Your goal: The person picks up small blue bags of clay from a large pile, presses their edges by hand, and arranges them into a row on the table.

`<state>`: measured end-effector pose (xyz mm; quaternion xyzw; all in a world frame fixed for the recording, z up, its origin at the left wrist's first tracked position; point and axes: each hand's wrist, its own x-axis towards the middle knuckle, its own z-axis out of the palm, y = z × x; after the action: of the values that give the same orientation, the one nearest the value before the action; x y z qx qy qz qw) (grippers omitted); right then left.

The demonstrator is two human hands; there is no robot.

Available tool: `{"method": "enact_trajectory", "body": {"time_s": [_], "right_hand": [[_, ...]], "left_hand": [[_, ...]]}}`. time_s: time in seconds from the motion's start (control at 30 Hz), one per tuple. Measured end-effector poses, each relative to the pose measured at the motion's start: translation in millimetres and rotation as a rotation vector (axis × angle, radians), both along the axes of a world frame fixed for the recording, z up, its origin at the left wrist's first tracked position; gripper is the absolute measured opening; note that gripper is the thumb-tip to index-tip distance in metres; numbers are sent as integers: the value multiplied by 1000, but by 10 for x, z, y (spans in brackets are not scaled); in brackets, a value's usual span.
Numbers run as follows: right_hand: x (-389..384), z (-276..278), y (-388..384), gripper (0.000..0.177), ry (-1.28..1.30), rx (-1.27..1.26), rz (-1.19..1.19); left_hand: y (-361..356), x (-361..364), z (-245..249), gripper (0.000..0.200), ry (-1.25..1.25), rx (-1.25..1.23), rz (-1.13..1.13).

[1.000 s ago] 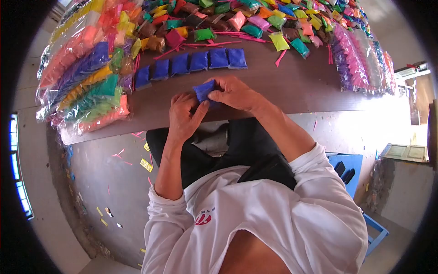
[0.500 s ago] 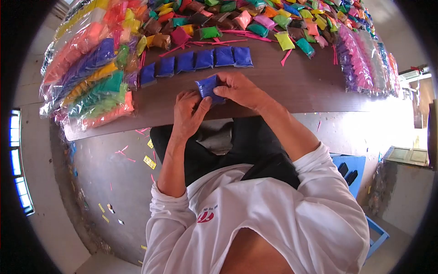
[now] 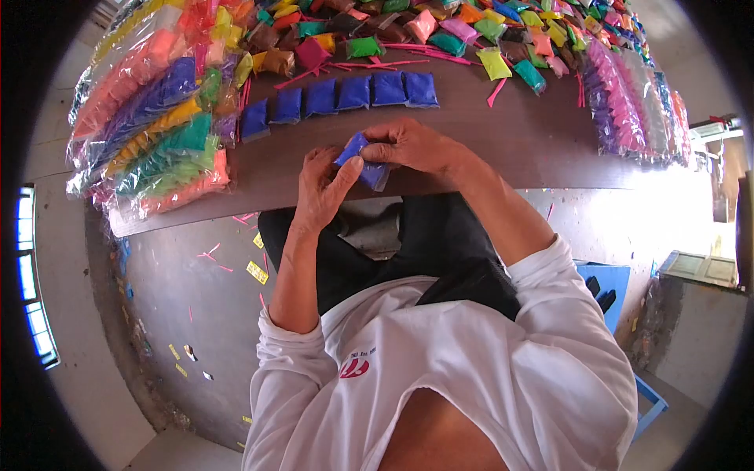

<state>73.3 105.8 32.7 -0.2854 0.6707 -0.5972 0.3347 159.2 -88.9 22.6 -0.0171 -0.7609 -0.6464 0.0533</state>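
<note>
A small blue packet (image 3: 372, 174) in clear wrap is pinched between my two hands above the table's near edge. My left hand (image 3: 323, 180) grips its left side, thumb pressed on the front. From the right, my right hand (image 3: 404, 147) holds the upper part with thumb and fingers closed. The packet looks bent between the thumbs, its lower corner hanging down. Just beyond the hands, several similar blue packets (image 3: 320, 97) lie in a slightly curved row on the brown table (image 3: 487, 149).
Long bags of colored packets (image 3: 169, 125) are piled at the table's left, more bags (image 3: 616, 110) at the right. A heap of mixed small packets (image 3: 424, 27) covers the back, with pink strips (image 3: 424, 52) before it. A blue stool-like object (image 3: 609, 290) stands at lower right.
The packet has been tilted and folded between my hands, and its lower corner now points down. My right hand has shifted slightly over its top. The row stays in place.
</note>
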Motion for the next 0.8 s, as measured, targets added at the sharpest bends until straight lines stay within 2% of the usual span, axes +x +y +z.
{"method": "enact_trajectory", "body": {"time_s": [0.03, 0.13, 0.23, 0.33, 0.4, 0.53, 0.63, 0.73, 0.8], "right_hand": [[8, 3, -4, 44, -34, -16, -41], [71, 136, -27, 49, -123, -10, -137], [102, 267, 7, 51, -109, 36, -147], [80, 136, 12, 52, 59, -2, -103], [67, 83, 8, 52, 170, 29, -99], [73, 55, 27, 49, 83, -36, -126], [49, 21, 52, 48, 14, -34, -94], [16, -18, 74, 46, 12, -31, -50], [39, 11, 46, 43, 9, -53, -58]], "left_hand": [[-12, -3, -9, 46, -22, 22, -9], [-105, -48, -52, 44, 35, -186, -76], [-111, -43, -25, 41, 46, -177, -67], [-71, -3, -39, 38, -54, 142, -18], [-105, -6, -27, 39, -59, 139, -40], [-54, 24, 42, 39, -29, 124, -57], [-42, 12, 104, 39, 70, -35, -113], [-116, -43, 10, 39, 176, -495, -117], [-82, -54, 6, 41, 155, -305, -119]]}}
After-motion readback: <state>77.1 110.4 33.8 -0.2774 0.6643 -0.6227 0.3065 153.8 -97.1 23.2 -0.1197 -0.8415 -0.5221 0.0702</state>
